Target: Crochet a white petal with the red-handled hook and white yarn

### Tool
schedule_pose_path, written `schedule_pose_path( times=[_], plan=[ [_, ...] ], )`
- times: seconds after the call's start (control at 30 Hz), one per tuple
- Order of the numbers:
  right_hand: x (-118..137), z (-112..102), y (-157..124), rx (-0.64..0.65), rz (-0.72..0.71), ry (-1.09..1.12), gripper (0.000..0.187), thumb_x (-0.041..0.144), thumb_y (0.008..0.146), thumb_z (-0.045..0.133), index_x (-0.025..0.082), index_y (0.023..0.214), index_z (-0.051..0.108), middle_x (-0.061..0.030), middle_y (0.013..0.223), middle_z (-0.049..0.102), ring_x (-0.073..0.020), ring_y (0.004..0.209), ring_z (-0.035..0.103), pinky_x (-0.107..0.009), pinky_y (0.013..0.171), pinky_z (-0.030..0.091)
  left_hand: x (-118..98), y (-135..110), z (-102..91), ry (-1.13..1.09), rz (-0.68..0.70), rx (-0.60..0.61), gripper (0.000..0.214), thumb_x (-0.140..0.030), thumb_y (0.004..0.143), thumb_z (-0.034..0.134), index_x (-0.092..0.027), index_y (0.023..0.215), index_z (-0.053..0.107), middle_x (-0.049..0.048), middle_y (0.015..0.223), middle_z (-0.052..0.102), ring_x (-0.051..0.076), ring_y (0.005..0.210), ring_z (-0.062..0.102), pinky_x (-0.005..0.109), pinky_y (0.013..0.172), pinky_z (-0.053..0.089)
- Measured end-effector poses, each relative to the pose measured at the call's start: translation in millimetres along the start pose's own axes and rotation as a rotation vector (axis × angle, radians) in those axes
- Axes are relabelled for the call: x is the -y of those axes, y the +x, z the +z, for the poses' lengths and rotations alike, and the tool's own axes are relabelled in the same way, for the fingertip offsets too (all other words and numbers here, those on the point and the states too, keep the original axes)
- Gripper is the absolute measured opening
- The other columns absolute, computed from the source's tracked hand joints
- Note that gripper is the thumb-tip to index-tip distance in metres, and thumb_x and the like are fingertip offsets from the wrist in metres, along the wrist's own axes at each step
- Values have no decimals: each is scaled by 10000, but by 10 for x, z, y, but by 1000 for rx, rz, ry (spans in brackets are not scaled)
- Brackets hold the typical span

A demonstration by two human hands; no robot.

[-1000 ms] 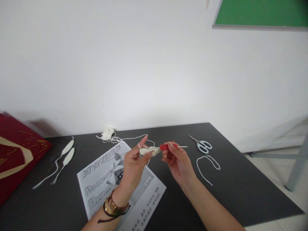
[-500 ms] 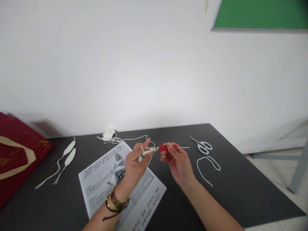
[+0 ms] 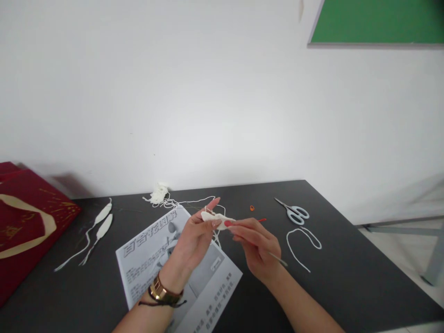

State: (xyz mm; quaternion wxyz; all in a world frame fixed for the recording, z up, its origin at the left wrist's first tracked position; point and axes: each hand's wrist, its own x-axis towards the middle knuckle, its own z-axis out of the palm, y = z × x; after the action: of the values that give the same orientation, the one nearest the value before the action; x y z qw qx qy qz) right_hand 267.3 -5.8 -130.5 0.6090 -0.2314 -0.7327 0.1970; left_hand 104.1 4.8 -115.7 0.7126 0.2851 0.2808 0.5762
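Observation:
A small white crocheted piece [image 3: 209, 216] is pinched between the thumb and fingers of my left hand [image 3: 196, 238], whose index finger points up with yarn over it. My right hand [image 3: 258, 245] is closed round a crochet hook [image 3: 278, 259]. Red from its grip shows at the fingertips, and the thin rear shaft sticks out past the palm. The fingertips of both hands meet at the piece's right end, so the hook's tip is hidden. White yarn [image 3: 194, 201] runs from my left hand back to a loose heap of yarn [image 3: 159, 193].
A printed sheet [image 3: 215, 296] lies under my left arm. To the left are two white leaf-shaped crocheted pieces [image 3: 103, 226] and a dark red bag [image 3: 31, 217]. On the right lie scissors [image 3: 296, 213] and a yarn strand [image 3: 291, 247]; a small orange clip [image 3: 252, 208] sits behind my right hand.
My right hand has turned, tilting the hook so its rear end points down and right. The crocheted piece now shows more of its flat side. The orange clip has come into sight.

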Motion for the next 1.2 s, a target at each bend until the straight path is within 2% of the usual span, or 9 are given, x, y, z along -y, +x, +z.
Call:
schedule_pose_path(
  times=[0.1,0.2,0.37,0.57,0.83,0.97,1.1,1.2],
  plan=[
    [22,-2,45,-97,229,229,281,75,832,560,271,994,679,-41,895,692,-154,697,651,-293,617,541,-91,-5,-30,73,17,19,532,-61,667,717,-167,1177,608,0,733,659,99,682,571,235,734,416],
    [32,-20,82,-153,324,376,191,126,837,575,243,927,697,-33,827,681,-141,618,633,-279,569,525,-157,-31,-39,126,20,42,522,-61,662,724,-169,1162,620,1,753,663,103,693,571,246,746,415],
    [18,-99,105,-149,351,471,148,157,836,586,219,907,701,-42,809,676,-155,621,636,-292,557,516,-237,-69,-54,185,-10,72,525,-50,671,713,-193,1168,621,-9,761,648,94,689,552,241,730,408],
    [13,-180,121,-108,372,525,130,181,839,589,212,899,700,-46,792,667,-157,616,632,-293,538,516,-305,-87,-92,224,-65,120,470,-53,645,725,-192,1091,670,-12,746,639,96,663,549,243,690,407],
    [17,-260,176,-36,387,597,115,205,831,603,211,871,710,-47,751,641,-169,645,614,-305,512,542,-349,-69,-133,188,-223,228,455,-56,587,738,-176,1024,706,1,721,647,102,630,550,242,640,409],
    [10,-273,192,-72,431,668,84,245,802,643,201,820,713,-36,690,641,-167,614,614,-296,491,544,-362,-89,-128,268,-226,221,415,-80,551,770,-178,953,734,-7,697,633,88,603,524,227,599,392],
    [-5,-218,198,-157,631,796,118,276,797,656,170,761,693,-16,620,657,-111,507,602,-214,462,531,-344,-110,-103,440,-128,196,333,-111,566,787,-218,880,754,8,728,652,109,625,529,239,582,390],
    [-37,-136,194,-236,852,939,133,284,791,665,156,761,682,13,555,635,-67,430,553,-157,425,519,-302,-98,-75,613,106,177,272,-151,633,759,-231,893,755,50,791,680,169,737,555,288,649,412]
  ],
)
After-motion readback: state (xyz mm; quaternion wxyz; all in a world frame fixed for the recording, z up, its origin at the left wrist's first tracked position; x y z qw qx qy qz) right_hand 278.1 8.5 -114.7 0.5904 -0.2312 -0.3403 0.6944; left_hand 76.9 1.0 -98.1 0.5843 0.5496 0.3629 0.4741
